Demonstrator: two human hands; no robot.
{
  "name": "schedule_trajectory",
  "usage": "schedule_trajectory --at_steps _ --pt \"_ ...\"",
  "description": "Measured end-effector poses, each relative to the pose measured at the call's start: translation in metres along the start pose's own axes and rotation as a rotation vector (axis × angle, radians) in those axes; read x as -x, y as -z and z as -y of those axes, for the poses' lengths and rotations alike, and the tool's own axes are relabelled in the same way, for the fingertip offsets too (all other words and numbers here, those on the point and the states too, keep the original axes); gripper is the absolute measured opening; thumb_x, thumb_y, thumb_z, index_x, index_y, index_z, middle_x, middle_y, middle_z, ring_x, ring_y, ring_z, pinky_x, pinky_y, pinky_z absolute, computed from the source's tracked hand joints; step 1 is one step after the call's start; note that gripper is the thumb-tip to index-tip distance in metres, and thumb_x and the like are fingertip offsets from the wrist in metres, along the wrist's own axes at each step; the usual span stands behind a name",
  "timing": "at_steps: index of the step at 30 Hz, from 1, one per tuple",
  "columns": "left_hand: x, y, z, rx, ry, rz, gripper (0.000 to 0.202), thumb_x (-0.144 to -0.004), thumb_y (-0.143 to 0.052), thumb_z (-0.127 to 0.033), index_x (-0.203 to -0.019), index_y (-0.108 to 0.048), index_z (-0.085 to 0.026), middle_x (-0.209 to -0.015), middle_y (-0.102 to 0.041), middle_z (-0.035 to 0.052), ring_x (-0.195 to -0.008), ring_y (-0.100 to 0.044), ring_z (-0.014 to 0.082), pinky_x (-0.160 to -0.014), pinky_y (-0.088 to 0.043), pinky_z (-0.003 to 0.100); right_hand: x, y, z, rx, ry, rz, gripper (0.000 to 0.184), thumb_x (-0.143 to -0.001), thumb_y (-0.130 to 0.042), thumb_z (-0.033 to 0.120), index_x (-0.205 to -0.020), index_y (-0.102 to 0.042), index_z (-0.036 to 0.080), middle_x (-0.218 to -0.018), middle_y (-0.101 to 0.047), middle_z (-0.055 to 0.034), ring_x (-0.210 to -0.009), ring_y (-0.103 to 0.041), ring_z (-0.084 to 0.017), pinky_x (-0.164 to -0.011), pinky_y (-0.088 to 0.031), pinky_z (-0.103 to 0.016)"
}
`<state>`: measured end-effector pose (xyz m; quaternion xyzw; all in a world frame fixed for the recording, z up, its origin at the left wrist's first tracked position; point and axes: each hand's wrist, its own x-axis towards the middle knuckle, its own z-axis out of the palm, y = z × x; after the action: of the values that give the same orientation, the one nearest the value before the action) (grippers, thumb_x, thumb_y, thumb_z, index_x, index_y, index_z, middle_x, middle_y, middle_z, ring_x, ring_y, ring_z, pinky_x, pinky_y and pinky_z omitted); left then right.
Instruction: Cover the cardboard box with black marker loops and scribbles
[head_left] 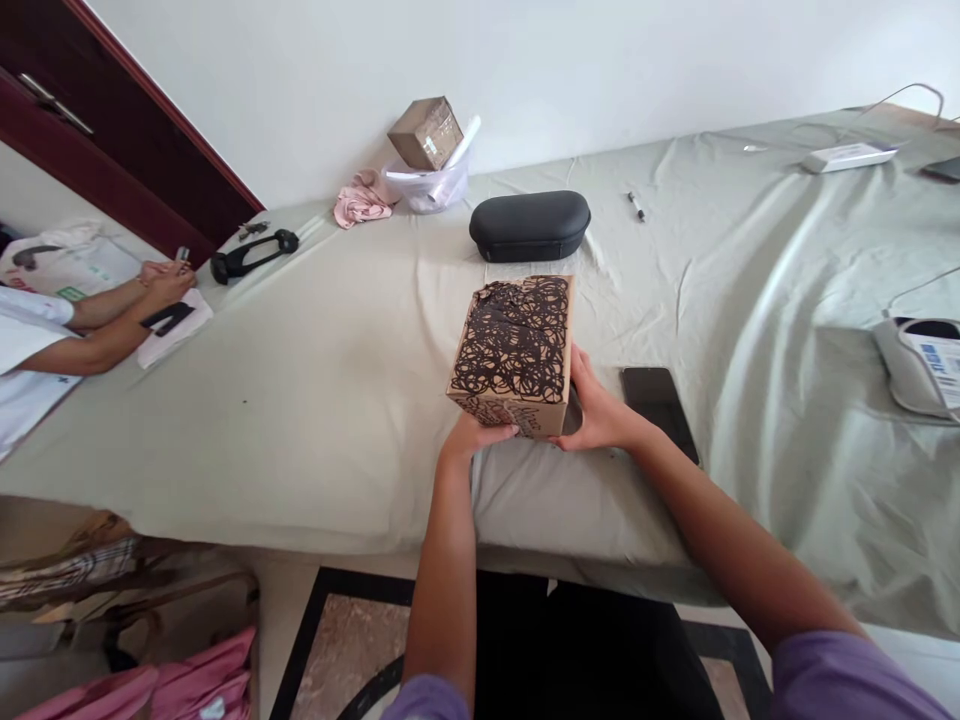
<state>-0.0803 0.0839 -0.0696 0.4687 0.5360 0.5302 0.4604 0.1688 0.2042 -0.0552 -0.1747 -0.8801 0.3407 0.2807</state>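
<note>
Between my hands is a cardboard box (514,340), its top covered in dense black scribbles and its near side marked with dark lettering. My left hand (476,436) grips the near lower edge, the thumb lying along the front and the other fingers hidden beneath. Against the right side, my right hand (596,408) holds the box near its lower corner. The box looks slightly tilted; I cannot tell whether its underside touches the cloth. Just behind it lies a black zippered case (529,226). A dark phone (660,412) rests flat beside my right wrist.
A pale green cloth (337,400) covers the table. Toward the wall are a plastic tub (431,190) with a small carton (426,133), a pink cloth (365,198) and a marker (636,206). A white device (926,365) sits right; another person's hands (166,280) are left.
</note>
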Motion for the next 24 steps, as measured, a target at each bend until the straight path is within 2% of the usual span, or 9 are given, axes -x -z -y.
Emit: schedule_trajectory --at_steps 3,10,15,19,24 --pt "-0.002 -0.003 0.000 0.034 0.030 -0.004 0.070 -0.055 -0.101 -0.050 -0.115 -0.078 -0.022 -0.127 -0.080 0.0123 -0.131 -0.070 0.0422 -0.124 -0.047 0.067 0.000 -0.001 -0.002 -0.012 -0.005 -0.015 0.166 -0.064 -0.094 0.066 -0.171 0.027 0.029 -0.183 0.013 -0.0121 -0.168 0.006 -0.051 -0.135 -0.006 -0.071" --pt "-0.006 -0.009 0.007 0.091 -0.015 -0.174 0.070 -0.053 -0.102 -0.046 -0.112 -0.072 -0.020 -0.115 -0.081 0.0114 -0.123 -0.074 0.0408 -0.118 -0.053 0.064 -0.001 -0.001 -0.005 -0.004 -0.003 -0.096 0.163 -0.064 -0.093 0.068 -0.174 0.021 0.028 -0.183 0.006 -0.0154 -0.168 0.000 -0.051 -0.135 -0.007 -0.071" --pt "-0.006 -0.011 0.011 0.104 -0.020 -0.222 0.072 -0.050 -0.103 -0.045 -0.110 -0.070 -0.019 -0.113 -0.081 0.0120 -0.119 -0.076 0.0398 -0.116 -0.054 0.063 -0.001 -0.001 -0.003 -0.009 -0.015 -0.100 0.164 -0.063 -0.093 0.069 -0.174 0.021 0.026 -0.183 0.006 -0.0173 -0.168 -0.002 -0.052 -0.135 -0.009 -0.071" --pt "-0.007 -0.012 0.008 0.093 -0.043 -0.232 0.072 -0.050 -0.102 -0.043 -0.110 -0.071 -0.017 -0.112 -0.081 0.0132 -0.115 -0.077 0.0389 -0.111 -0.057 0.061 0.000 -0.002 -0.001 -0.013 -0.036 -0.103 0.164 -0.063 -0.092 0.071 -0.174 0.021 0.027 -0.183 0.003 -0.0172 -0.168 -0.005 -0.052 -0.134 -0.014 -0.071" --pt "-0.009 -0.016 0.004 0.033 -0.105 -0.274 0.064 -0.053 -0.098 -0.041 -0.106 -0.072 -0.016 -0.105 -0.082 0.0116 -0.103 -0.079 0.0338 -0.100 -0.063 0.052 -0.001 -0.001 0.000 0.007 -0.034 -0.094 0.164 -0.065 -0.090 0.072 -0.172 0.026 0.026 -0.182 0.006 -0.0185 -0.167 -0.004 -0.054 -0.131 -0.024 -0.073"
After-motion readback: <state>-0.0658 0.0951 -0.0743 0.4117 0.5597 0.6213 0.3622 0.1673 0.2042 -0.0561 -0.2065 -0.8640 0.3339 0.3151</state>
